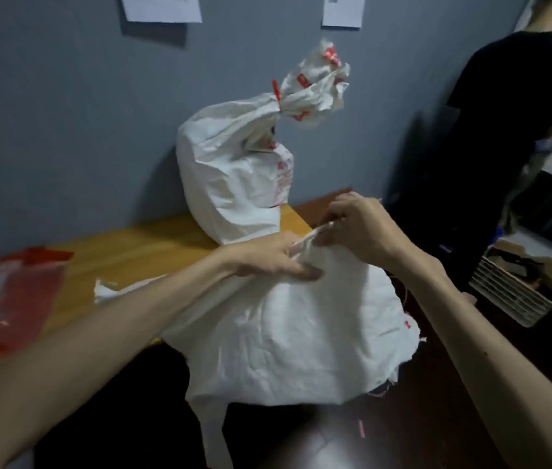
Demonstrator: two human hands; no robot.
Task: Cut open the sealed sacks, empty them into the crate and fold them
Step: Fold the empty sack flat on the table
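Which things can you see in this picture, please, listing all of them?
Tied sack: one, white with red print, upright on the table by the wall.
Held sack: one, white, at the table's near edge.
Table: one, wooden, left.
Red sheets: blurred, uncountable, table's left end.
Papers: two, white, on the grey wall.
Crate: one, white slatted, right.
Person: one, black top, right.
Hands: left hand and right hand, both gripping the held sack's top.

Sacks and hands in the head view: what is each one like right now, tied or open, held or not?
back sack: upright on the table, neck tied shut with a red tie.
front sack: limp, hanging over the table edge, held up by its top edge.
left hand: grips the front sack's top edge.
right hand: pinches the same edge.
crate: on the right, partly in view, some items inside.
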